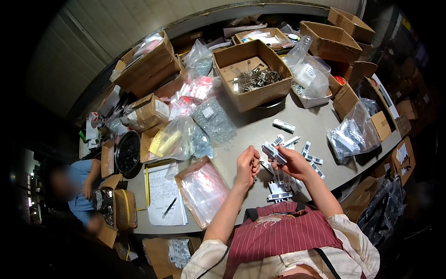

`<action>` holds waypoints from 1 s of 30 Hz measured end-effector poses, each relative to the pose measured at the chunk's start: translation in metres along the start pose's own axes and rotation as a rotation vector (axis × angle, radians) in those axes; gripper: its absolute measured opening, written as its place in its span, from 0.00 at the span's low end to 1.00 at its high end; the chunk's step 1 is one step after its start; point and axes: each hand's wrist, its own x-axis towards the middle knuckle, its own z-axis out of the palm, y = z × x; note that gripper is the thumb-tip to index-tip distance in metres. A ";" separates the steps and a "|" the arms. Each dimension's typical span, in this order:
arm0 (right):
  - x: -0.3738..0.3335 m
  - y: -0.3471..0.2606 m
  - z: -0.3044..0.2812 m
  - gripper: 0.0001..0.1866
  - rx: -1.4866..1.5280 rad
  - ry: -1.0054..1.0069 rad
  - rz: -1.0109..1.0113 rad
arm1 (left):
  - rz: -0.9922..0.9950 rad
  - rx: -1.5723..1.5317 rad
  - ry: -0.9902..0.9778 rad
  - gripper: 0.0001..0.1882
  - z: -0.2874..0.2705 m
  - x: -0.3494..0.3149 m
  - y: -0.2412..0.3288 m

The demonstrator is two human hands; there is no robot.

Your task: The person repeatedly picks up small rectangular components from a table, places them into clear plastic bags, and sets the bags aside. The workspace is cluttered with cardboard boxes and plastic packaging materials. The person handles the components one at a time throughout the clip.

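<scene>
My right hand (296, 163) grips a small grey-and-white rectangular fitting (273, 153) with a dark slot in it, tilted over the table. Close to its left, my left hand (247, 166) is closed, fingers curled together. A small dark bit shows by its fingertips, but what it holds is too small to make out. Under and around my right hand lies a loose pile of similar white-and-grey fittings (279, 188), several overlapping. One more fitting (284, 125) lies apart, farther back on the grey table (248, 132).
Beyond my hands stands an open cardboard box (251, 100) of metal pieces. A shallow box (202, 188) of clear plastic bags lies left of my left forearm, beside papers (160, 200) with a pen (170, 207). Bagged white parts (350, 137) sit right. A person (83, 186) in blue is at far left.
</scene>
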 end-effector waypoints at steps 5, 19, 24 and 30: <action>-0.002 0.006 0.000 0.19 -0.189 0.034 0.045 | 0.527 0.801 -0.110 0.19 -0.001 0.016 0.007; 0.010 0.022 0.016 0.24 -0.246 0.186 0.068 | 0.585 1.023 -0.460 0.09 0.011 -0.041 0.031; 0.005 0.001 0.017 0.26 -0.192 0.333 -0.082 | 0.784 0.617 0.488 0.16 -0.070 -0.018 0.096; 0.005 -0.002 0.003 0.26 -0.234 0.272 -0.061 | 0.404 1.154 0.467 0.17 -0.194 0.022 0.190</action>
